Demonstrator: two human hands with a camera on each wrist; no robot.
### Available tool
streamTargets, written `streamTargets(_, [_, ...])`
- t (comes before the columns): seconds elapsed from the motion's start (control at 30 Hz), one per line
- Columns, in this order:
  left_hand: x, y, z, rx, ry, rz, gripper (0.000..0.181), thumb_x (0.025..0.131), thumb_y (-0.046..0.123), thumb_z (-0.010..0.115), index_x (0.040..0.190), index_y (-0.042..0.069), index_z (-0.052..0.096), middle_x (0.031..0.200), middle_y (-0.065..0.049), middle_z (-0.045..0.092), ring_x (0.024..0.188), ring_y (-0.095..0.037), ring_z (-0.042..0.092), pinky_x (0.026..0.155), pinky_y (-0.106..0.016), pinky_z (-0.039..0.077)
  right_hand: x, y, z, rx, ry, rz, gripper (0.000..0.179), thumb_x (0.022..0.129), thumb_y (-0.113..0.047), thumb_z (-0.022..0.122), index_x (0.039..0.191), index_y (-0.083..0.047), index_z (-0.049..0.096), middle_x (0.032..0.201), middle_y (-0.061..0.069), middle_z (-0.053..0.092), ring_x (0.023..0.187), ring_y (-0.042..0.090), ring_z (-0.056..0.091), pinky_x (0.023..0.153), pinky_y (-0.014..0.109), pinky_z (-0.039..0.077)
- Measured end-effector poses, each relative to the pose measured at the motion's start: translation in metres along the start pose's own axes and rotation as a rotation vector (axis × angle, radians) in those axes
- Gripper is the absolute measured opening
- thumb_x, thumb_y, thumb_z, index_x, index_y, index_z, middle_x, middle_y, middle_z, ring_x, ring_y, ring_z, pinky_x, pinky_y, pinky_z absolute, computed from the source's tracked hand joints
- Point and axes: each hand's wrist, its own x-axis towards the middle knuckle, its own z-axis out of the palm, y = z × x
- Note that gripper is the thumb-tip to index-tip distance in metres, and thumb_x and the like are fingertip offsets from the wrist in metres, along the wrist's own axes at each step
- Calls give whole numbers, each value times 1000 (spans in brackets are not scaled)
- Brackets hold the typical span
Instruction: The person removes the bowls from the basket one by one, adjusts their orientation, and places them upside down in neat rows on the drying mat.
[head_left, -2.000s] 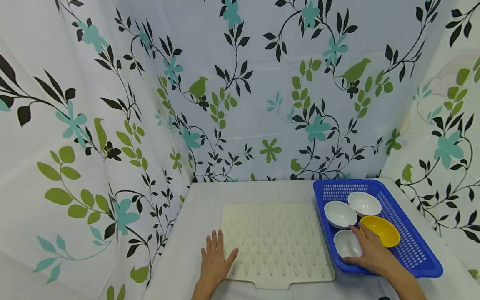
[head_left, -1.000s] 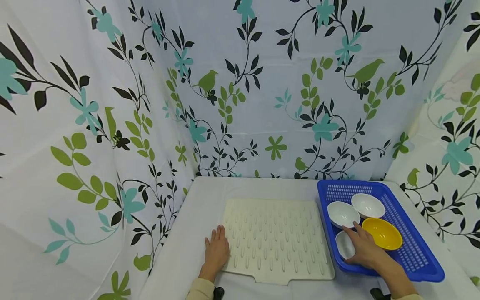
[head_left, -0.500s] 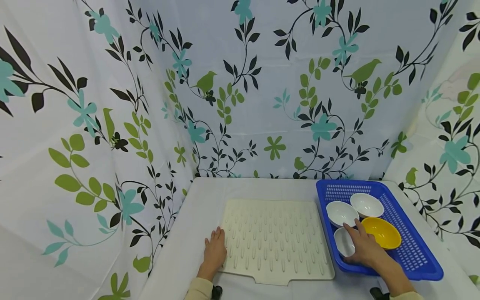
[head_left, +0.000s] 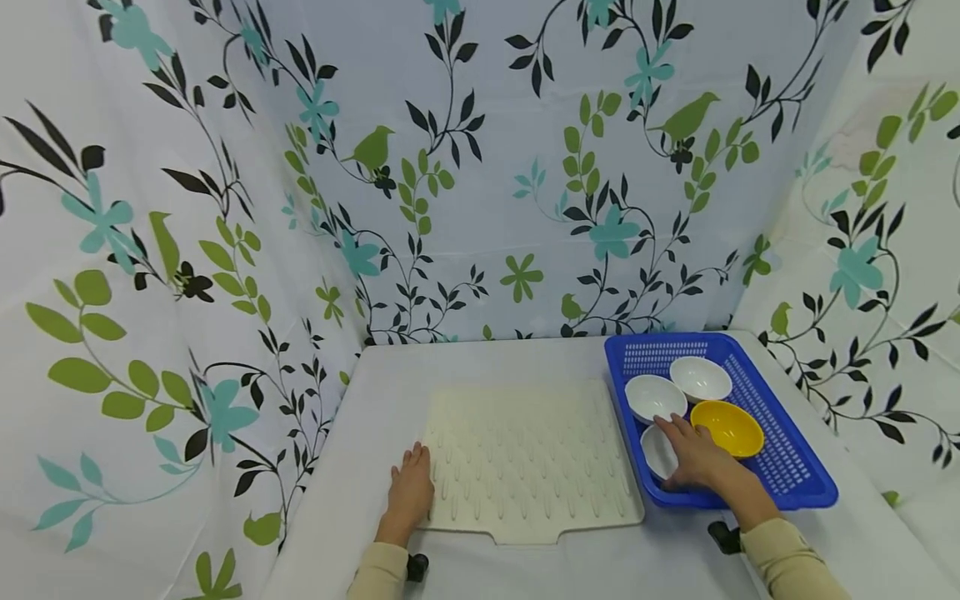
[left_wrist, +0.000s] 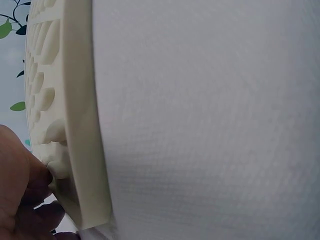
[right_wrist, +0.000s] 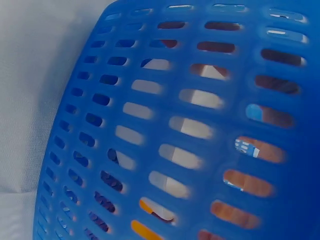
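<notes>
The cream draining board (head_left: 525, 450), covered with raised ridges, lies on the white table. At its left edge, my left hand (head_left: 411, 493) grips the rim; the left wrist view shows the thumb (left_wrist: 20, 170) against the ridged side of the board's edge (left_wrist: 82, 125). My right hand (head_left: 693, 454) reaches into the blue basket (head_left: 795, 467) and grips the nearest white bowl (head_left: 657, 452), which is partly hidden by the hand. In the right wrist view the slotted basket wall (right_wrist: 165, 115) covers most of the bowl and fingers.
Two more white bowls, one at the left (head_left: 654, 397) and one behind (head_left: 701, 379), sit in the basket with a yellow bowl (head_left: 727, 428). The basket stands right beside the board. A patterned curtain (head_left: 517, 167) surrounds the table (head_left: 480, 358).
My left hand has gone from spread fingers with the thumb over the board to gripping its left edge. My right hand stays at the near white bowl, which looks more tilted. The head view has shifted.
</notes>
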Motion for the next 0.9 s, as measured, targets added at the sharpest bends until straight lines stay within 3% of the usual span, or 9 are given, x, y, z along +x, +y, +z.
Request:
streamTargets(0.2, [2, -6, -12, -4, -34, -20, 50, 95, -3, 49, 144, -12, 43, 155, -29, 39, 143, -49, 37, 112, -74, 31, 9, -10, -5, -15, -7, -23, 106, 65, -31, 93, 152, -11, 37, 158, 32, 24, 135, 66, 27, 97, 80, 40])
streamTargets(0.57, [9, -6, -9, -16, -24, -10, 49, 97, -1, 41, 145, -11, 42, 155, -30, 37, 144, -49, 35, 114, -74, 29, 9, -12, -12, -23, -10, 18, 105, 70, -34, 89, 154, -9, 32, 149, 36, 31, 130, 58, 36, 97, 77, 44])
streamTargets(0.9, [8, -3, -5, -20, -47, -9, 50, 96, -1, 42, 145, -11, 43, 155, -30, 38, 144, -49, 35, 114, -74, 29, 1, -7, -7, 10, -3, 58, 107, 67, -35, 91, 152, -5, 33, 144, 39, 36, 125, 58, 41, 97, 75, 45])
